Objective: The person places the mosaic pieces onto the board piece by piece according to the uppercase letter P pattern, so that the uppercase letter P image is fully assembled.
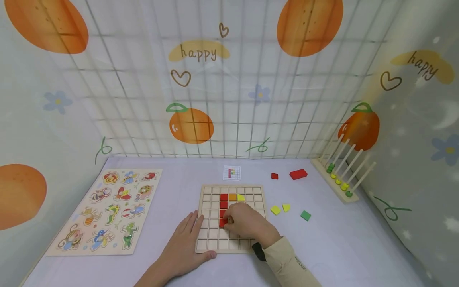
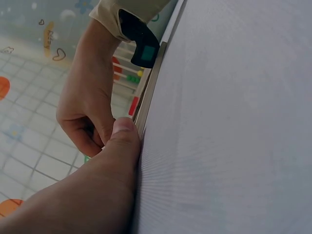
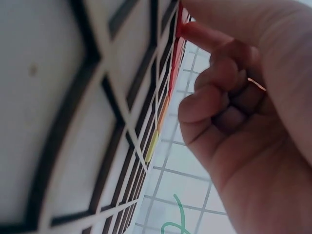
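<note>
A wooden grid board [image 1: 211, 234] lies on the table in front of me. Red square tiles [image 1: 224, 205] form a column in it, with an orange tile [image 1: 232, 197] and a yellow tile [image 1: 241, 197] beside the top one. My right hand [image 1: 247, 221] is over the board, thumb and index fingertips pinching a red tile [image 3: 180, 30] at the column's lower end; its other fingers are curled. My left hand [image 1: 181, 247] rests at the board's lower left corner, fingers extended along the left side and thumb at the near edge.
Right of the board lie loose yellow tiles [image 1: 275, 210], a green tile [image 1: 305, 215], a small red tile [image 1: 274, 175] and a red block [image 1: 298, 174]. A pattern card [image 1: 232, 173] lies behind it. An insect puzzle board [image 1: 118, 215] is at left, a pegged bead rack [image 1: 337, 181] at right.
</note>
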Demonstrator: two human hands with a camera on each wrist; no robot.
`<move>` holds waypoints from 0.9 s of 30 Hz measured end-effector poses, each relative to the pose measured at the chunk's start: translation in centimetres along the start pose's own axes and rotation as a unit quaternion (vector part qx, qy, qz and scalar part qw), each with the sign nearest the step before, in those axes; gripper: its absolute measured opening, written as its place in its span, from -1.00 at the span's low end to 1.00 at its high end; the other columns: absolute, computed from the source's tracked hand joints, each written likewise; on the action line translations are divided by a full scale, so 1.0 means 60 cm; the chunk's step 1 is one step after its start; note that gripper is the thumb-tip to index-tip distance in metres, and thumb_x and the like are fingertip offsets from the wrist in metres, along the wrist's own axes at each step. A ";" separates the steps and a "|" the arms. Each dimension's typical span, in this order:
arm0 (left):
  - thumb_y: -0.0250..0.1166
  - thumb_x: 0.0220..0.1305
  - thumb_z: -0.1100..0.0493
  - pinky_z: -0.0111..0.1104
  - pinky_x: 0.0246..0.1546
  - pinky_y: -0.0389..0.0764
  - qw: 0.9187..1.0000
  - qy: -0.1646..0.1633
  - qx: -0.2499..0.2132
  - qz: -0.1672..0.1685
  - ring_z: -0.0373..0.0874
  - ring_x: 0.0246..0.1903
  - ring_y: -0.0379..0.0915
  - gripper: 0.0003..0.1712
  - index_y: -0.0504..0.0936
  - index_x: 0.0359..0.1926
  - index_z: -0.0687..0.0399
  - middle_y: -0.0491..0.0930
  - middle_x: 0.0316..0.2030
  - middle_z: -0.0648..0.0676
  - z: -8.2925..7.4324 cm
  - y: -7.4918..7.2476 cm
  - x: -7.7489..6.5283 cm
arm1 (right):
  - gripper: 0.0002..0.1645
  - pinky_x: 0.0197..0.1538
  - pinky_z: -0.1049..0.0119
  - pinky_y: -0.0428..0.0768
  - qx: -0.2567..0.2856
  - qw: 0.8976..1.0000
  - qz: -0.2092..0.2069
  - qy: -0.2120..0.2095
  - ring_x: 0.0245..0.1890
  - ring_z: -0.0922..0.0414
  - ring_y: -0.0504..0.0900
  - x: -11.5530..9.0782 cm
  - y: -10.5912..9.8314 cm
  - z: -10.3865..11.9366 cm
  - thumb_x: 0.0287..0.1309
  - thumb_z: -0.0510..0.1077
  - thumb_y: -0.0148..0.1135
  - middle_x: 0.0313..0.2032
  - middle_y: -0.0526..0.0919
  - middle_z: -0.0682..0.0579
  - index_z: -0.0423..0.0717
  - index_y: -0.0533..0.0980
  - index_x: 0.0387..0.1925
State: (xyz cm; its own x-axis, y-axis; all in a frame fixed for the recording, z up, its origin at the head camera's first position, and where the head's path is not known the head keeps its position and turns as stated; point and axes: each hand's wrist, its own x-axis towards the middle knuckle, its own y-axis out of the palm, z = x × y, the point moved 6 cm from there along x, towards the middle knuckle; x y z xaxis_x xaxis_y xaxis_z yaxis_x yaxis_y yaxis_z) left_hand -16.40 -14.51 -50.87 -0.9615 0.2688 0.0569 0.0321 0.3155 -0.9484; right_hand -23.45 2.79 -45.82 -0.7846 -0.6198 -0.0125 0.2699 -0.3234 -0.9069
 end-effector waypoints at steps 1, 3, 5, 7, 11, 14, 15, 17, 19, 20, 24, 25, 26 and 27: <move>0.11 0.02 -0.74 0.04 0.57 0.11 1.000 0.002 0.002 -0.002 0.15 0.61 -0.09 0.41 0.07 0.61 0.13 0.00 0.62 0.22 -0.001 0.000 0.001 | -0.84 -0.31 0.50 0.47 -0.002 1.000 -0.002 -0.003 -0.50 0.34 0.42 0.000 0.000 0.000 0.16 -0.10 0.48 -0.52 0.56 0.27 -0.03 0.77 -0.22; 0.10 -0.01 -0.77 0.03 0.57 0.11 1.000 0.005 0.007 -0.005 0.14 0.61 -0.09 0.45 0.06 0.61 0.15 -0.01 0.62 0.22 -0.001 -0.001 0.003 | -0.84 -0.30 0.50 0.47 -0.004 1.000 -0.006 -0.005 -0.50 0.35 0.41 0.001 -0.001 0.000 0.16 -0.09 0.49 -0.54 0.54 0.27 -0.03 0.77 -0.23; 0.08 -0.05 -0.79 0.02 0.57 0.11 1.000 0.006 0.011 -0.009 0.14 0.61 -0.09 0.48 0.06 0.61 0.16 -0.01 0.62 0.22 -0.002 0.000 0.006 | -0.84 -0.31 0.51 0.47 -0.004 1.000 -0.007 -0.004 -0.49 0.35 0.42 0.001 -0.002 0.000 0.16 -0.06 0.49 -0.54 0.53 0.29 -0.01 0.77 -0.23; 0.07 -0.09 -0.82 0.02 0.57 0.12 1.000 0.008 0.013 -0.011 0.13 0.61 -0.10 0.52 0.04 0.61 0.16 -0.03 0.62 0.21 -0.002 0.001 0.009 | -0.83 -0.32 0.50 0.47 0.000 1.000 -0.006 0.000 -0.49 0.35 0.42 0.002 -0.002 -0.001 0.16 -0.05 0.50 -0.57 0.50 0.30 -0.01 0.77 -0.24; 0.07 -0.15 -0.84 0.03 0.56 0.13 1.000 0.012 0.008 -0.013 0.13 0.60 -0.07 0.56 0.02 0.62 0.14 -0.07 0.63 0.20 -0.002 0.003 0.015 | -0.83 -0.31 0.49 0.49 0.007 1.000 -0.003 0.012 -0.47 0.34 0.44 0.004 -0.001 -0.003 0.16 -0.03 0.51 -0.53 0.56 0.29 0.00 0.77 -0.25; 0.07 -0.17 -0.86 0.02 0.56 0.14 1.000 0.016 0.004 -0.013 0.13 0.59 -0.04 0.59 0.03 0.62 0.16 -0.08 0.64 0.19 -0.002 0.005 0.017 | -0.85 -0.27 0.48 0.54 0.009 1.000 -0.004 0.015 -0.43 0.35 0.47 0.004 -0.001 -0.004 0.15 -0.04 0.51 -0.47 0.64 0.30 0.01 0.77 -0.26; 0.06 -0.18 -0.86 0.02 0.56 0.14 1.000 0.018 0.003 -0.012 0.13 0.59 -0.04 0.60 0.02 0.61 0.17 -0.09 0.64 0.18 -0.002 0.005 0.018 | -0.85 -0.26 0.48 0.55 0.010 1.000 -0.004 0.014 -0.42 0.35 0.48 0.004 0.000 -0.004 0.14 -0.04 0.51 -0.45 0.65 0.29 0.02 0.77 -0.26; 0.05 -0.20 -0.87 0.00 0.56 0.13 1.000 0.019 0.004 -0.008 0.12 0.60 -0.05 0.62 0.02 0.61 0.18 -0.10 0.64 0.18 -0.002 0.006 0.019 | -0.85 -0.24 0.48 0.56 0.010 1.000 -0.004 0.012 -0.41 0.36 0.49 0.004 0.001 -0.004 0.14 -0.04 0.52 -0.43 0.67 0.29 0.02 0.78 -0.27; 0.04 -0.20 -0.88 0.00 0.57 0.12 1.000 0.019 0.007 -0.006 0.11 0.60 -0.06 0.63 0.01 0.61 0.19 -0.09 0.64 0.18 -0.002 0.007 0.020 | -0.85 -0.24 0.49 0.55 0.009 1.000 -0.004 0.007 -0.41 0.37 0.48 0.004 0.000 -0.004 0.14 -0.03 0.52 -0.43 0.66 0.31 0.03 0.77 -0.27; 0.04 -0.20 -0.88 0.00 0.57 0.12 1.000 0.020 0.008 -0.005 0.11 0.60 -0.07 0.63 0.01 0.61 0.20 -0.09 0.64 0.18 -0.002 0.007 0.020 | -0.84 -0.25 0.49 0.54 0.015 1.000 -0.004 0.008 -0.41 0.37 0.47 0.004 -0.001 -0.004 0.14 -0.02 0.52 -0.43 0.65 0.32 0.04 0.77 -0.26; 0.04 -0.20 -0.88 0.01 0.57 0.12 1.000 0.020 0.009 -0.006 0.12 0.60 -0.07 0.64 0.02 0.60 0.23 -0.07 0.63 0.21 -0.002 0.008 0.021 | -0.75 -0.38 0.47 0.45 0.051 0.998 -0.013 0.020 -0.46 0.32 0.43 0.000 -0.022 -0.018 0.16 0.02 0.50 -0.53 0.55 0.26 0.01 0.77 -0.16; 0.04 -0.20 -0.88 0.01 0.57 0.12 1.000 0.021 0.010 -0.006 0.12 0.60 -0.07 0.64 0.02 0.60 0.24 -0.07 0.63 0.21 -0.002 0.008 0.021 | -0.71 -0.41 0.45 0.42 0.061 0.998 -0.022 0.026 -0.47 0.30 0.41 -0.001 -0.032 -0.026 0.16 0.02 0.50 -0.55 0.52 0.24 -0.01 0.76 -0.13; 0.04 -0.20 -0.88 0.01 0.56 0.12 1.000 0.022 0.012 -0.007 0.13 0.60 -0.07 0.64 0.02 0.60 0.25 -0.06 0.63 0.22 -0.003 0.009 0.021 | -0.68 -0.43 0.44 0.39 0.073 0.996 -0.033 0.036 -0.48 0.28 0.40 -0.003 -0.043 -0.037 0.16 0.01 0.50 -0.57 0.48 0.22 -0.03 0.75 -0.09; 0.05 -0.20 -0.88 0.01 0.57 0.12 1.000 0.022 0.012 -0.008 0.13 0.60 -0.07 0.64 0.02 0.60 0.25 -0.06 0.63 0.23 -0.003 0.009 0.021 | -0.66 -0.45 0.43 0.35 0.081 0.995 -0.046 0.041 -0.50 0.25 0.37 -0.005 -0.056 -0.048 0.16 -0.01 0.50 -0.58 0.43 0.17 -0.07 0.75 -0.06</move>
State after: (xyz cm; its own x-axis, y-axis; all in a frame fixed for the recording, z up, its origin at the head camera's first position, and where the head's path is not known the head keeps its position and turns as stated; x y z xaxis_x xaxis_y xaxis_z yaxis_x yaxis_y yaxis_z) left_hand -17.55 -13.85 -51.28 -0.9488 0.3038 0.0859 0.0093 0.2989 -0.9542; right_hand -25.75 6.14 -43.99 -0.8515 -0.5237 0.0279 0.2751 -0.4914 -0.8264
